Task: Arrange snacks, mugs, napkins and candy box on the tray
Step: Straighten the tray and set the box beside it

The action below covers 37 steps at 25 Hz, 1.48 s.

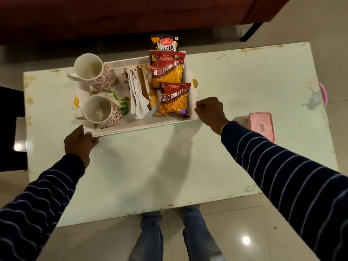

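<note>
A white tray [143,125] with gold handles sits on the far left half of the table. It carries two white mugs with red flower print [94,72] [102,111], a wooden holder with white napkins [138,91], and three snack packets standing in a row: two red aloo bhujia packets [166,69] [174,99] and a dark salted one [165,42] behind them. My left hand [79,143] grips the tray's near left corner. My right hand [210,112] grips the tray's near right corner. A pink candy box [261,125] lies on the table to the right, apart from the tray.
The pale table [160,162] has worn edges. A dark red sofa [122,14] runs along the far side. A dark piece of furniture [11,129] stands at the left. A pink object [323,95] peeks over the table's right edge. My legs stand at the near edge.
</note>
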### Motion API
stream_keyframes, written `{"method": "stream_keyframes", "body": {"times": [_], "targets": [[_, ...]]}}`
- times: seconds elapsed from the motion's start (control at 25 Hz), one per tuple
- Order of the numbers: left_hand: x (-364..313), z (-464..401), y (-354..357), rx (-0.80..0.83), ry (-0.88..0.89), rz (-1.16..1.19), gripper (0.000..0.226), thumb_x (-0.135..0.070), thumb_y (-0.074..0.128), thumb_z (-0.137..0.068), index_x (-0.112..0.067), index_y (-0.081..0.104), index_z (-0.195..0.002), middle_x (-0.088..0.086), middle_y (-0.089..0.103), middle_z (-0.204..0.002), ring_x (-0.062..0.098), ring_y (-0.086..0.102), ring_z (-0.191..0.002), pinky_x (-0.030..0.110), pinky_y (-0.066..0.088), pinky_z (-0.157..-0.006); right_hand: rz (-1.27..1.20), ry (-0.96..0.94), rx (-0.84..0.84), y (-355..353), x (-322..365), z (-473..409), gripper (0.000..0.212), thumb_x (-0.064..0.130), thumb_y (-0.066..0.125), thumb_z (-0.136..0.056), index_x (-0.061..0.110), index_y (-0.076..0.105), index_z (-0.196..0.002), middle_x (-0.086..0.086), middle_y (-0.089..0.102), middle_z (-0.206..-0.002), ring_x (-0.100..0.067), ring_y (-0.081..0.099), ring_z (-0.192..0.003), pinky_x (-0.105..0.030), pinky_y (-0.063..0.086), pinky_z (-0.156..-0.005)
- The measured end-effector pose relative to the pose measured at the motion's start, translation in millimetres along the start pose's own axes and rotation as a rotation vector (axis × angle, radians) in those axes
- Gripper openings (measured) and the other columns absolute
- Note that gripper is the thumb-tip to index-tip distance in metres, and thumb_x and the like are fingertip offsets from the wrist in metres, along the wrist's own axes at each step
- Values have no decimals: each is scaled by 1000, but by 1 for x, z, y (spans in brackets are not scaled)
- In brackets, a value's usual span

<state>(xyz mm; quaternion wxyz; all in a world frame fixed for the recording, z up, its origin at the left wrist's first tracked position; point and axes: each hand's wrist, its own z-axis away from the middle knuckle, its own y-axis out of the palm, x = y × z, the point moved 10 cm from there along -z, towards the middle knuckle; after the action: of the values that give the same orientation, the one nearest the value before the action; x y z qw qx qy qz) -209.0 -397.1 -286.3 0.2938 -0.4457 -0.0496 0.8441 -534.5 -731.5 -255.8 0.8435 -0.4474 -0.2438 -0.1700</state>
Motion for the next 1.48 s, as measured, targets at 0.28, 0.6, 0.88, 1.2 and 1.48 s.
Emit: {"method": "stream_keyframes", "body": {"times": [0.28,0.6,0.88,1.2,1.48], "targets": [[33,49,22,179,17,12,32,4,52,-94,-17,69,-112,0,69,-95,19,66,-90,15,56,-66,219,6,-19,-28,-41,35,46,-5,52,-81,15,36,-42,4,34,-44,-19,37,-49,-23,31,-44],[76,115,51,281,25,-6,46,-1,54,-95,-43,73,-98,-8,74,-94,15,71,-87,18,57,-74,203,91,-127,-64,-129,78,15,1,61,-89,-1,76,-92,-17,75,-98,-36,67,-98,-21,36,-76],[89,135,54,273,31,-37,43,-1,55,-95,-40,72,-101,-10,75,-89,12,73,-82,18,57,-71,200,102,-164,-73,-142,94,19,-2,56,-91,-5,74,-96,-21,74,-100,-38,67,-98,-28,46,-78],[96,144,61,338,8,4,37,-7,55,-97,-38,71,-108,-8,73,-96,11,70,-87,21,58,-77,136,216,-259,-78,-152,110,24,3,56,-94,4,74,-110,-16,73,-110,-33,68,-100,-21,39,-82],[94,144,61,311,25,-29,35,-9,58,-95,-40,72,-103,-10,75,-91,12,71,-83,21,59,-75,108,207,-293,-79,-153,115,24,3,55,-95,4,74,-110,-15,74,-111,-32,69,-100,-20,38,-82]]}}
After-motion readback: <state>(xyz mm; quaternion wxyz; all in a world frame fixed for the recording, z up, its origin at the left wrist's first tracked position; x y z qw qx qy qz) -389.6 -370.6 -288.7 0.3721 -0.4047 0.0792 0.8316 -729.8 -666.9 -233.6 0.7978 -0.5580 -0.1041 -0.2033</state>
